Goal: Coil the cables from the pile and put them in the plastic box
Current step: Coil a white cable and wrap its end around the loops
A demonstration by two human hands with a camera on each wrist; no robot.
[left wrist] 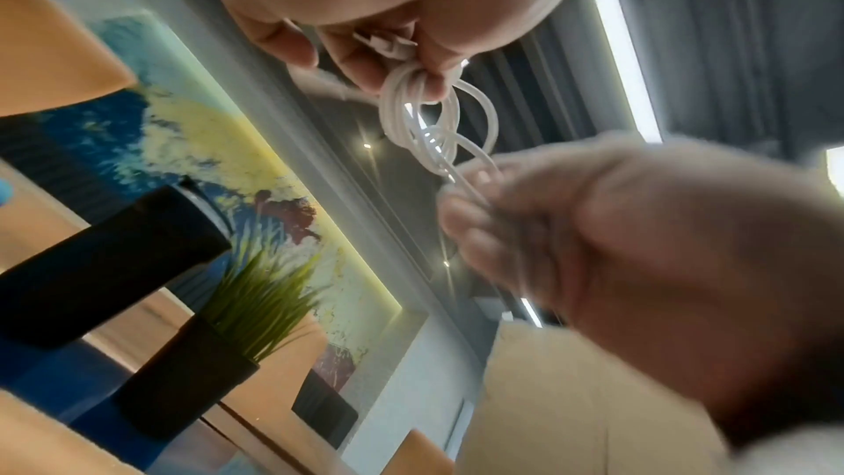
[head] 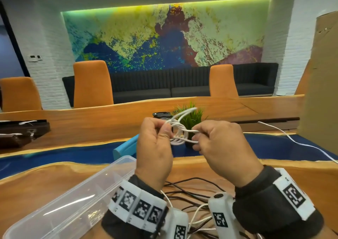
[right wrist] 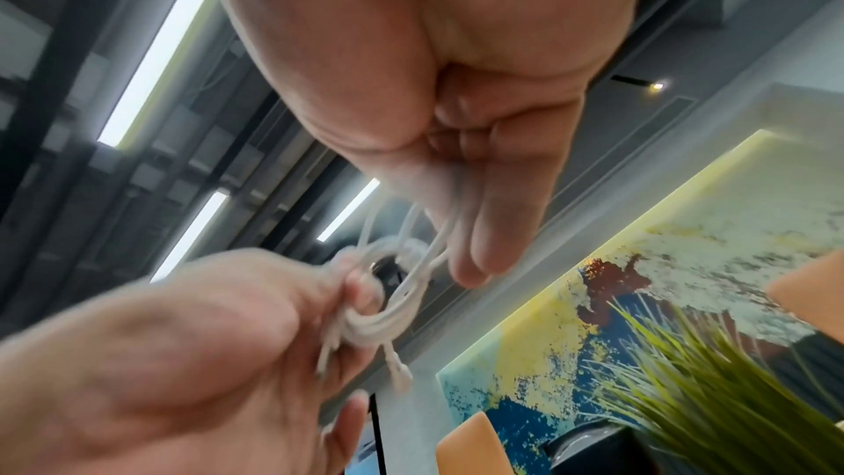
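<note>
The plastic box lies left of the cable pile on the table, with the plant behind both

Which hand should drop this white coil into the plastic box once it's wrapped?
Probably the left hand: it pinches the white coil, and the plastic box lies on its side. The right hand only holds the loose end.
</note>
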